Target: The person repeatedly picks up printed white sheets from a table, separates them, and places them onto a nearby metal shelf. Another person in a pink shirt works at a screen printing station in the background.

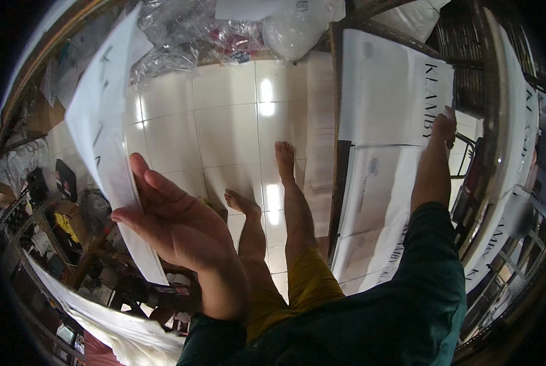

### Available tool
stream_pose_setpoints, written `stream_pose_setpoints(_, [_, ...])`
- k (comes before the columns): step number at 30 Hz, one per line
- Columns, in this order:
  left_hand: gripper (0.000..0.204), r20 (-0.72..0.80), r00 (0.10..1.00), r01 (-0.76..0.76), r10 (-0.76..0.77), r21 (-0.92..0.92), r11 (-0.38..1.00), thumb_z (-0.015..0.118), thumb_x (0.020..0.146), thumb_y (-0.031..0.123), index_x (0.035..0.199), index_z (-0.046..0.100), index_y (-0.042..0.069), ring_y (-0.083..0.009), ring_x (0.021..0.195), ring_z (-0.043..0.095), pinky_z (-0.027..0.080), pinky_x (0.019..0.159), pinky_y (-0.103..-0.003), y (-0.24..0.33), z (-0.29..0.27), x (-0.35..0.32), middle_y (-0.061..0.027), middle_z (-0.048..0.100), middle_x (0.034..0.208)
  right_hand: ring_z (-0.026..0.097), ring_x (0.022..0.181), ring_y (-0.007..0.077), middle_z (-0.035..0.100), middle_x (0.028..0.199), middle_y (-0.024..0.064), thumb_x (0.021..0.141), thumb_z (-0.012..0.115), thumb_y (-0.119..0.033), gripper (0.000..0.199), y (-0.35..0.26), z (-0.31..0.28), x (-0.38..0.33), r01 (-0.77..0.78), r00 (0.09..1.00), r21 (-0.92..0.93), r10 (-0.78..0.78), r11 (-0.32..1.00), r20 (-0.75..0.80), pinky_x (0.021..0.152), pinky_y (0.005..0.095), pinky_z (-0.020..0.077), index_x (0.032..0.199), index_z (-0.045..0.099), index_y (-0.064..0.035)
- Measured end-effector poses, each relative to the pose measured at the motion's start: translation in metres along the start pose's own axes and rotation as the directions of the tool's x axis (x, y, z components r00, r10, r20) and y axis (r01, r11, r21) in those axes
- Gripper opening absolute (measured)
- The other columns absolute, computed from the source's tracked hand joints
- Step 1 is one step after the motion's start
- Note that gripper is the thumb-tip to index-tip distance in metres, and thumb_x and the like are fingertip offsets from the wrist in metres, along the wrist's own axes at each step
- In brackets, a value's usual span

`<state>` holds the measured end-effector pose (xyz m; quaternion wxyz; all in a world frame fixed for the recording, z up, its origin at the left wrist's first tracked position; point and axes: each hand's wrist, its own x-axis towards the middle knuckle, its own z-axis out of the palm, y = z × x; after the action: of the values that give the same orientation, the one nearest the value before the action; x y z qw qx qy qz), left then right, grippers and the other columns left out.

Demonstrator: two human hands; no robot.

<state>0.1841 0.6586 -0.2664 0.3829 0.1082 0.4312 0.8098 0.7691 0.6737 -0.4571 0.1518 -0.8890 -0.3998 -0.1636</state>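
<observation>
My left hand (181,226) is closed on a white flat paper piece (111,116) with dark lettering, thumb on one side and fingers on the other. The piece stands up on its edge, thin and possibly of several layers. My right arm reaches out to a rack at the right, where large white printed sheets (386,91) lie flat. At their far right edge my right hand (444,127) has its fingers curled. What those fingers hold, if anything, is hidden.
Clear plastic bags (224,36) lie heaped at the back. A metal rack post (337,79) stands beside the printed sheets. At the left, a shelf holds mixed small goods and a yellow item (71,226). White cloth (120,332) hangs at the lower left. Tiled floor (224,134) shows around my bare feet.
</observation>
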Motion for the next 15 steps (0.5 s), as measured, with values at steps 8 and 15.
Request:
stream_pose_setpoints(8, [0.049,-0.15,0.962,0.243,-0.229,0.085,0.966,0.036,0.092,0.03,0.112,0.038,-0.014,-0.0265,0.107,0.049,0.047,0.088,-0.025,-0.055,-0.049,0.003,-0.0272,0.048,0.112,0.06,0.081,0.0255,0.063,0.091,0.0089,0.064,0.051,-0.013,0.032,0.032,0.022,0.028,0.2,0.979,-0.093,-0.203,0.975,-0.025,0.073,0.0348,0.0471,0.094,0.062,-0.0146])
stream_pose_setpoints(15, [0.043,0.051,0.843,0.52,-0.536,-0.335,0.786,0.039,0.091,0.029,0.109,0.043,-0.01,-0.0258,0.104,0.051,0.049,0.085,-0.028,-0.051,-0.068,0.006,-0.0224,0.051,0.108,0.055,0.093,0.0297,0.059,0.098,0.0114,0.062,0.053,-0.014,0.035,0.002,0.005,0.015,0.009,0.996,-0.253,-0.032,0.967,-0.085,0.083,0.0388,0.042,0.096,0.062,-0.0167])
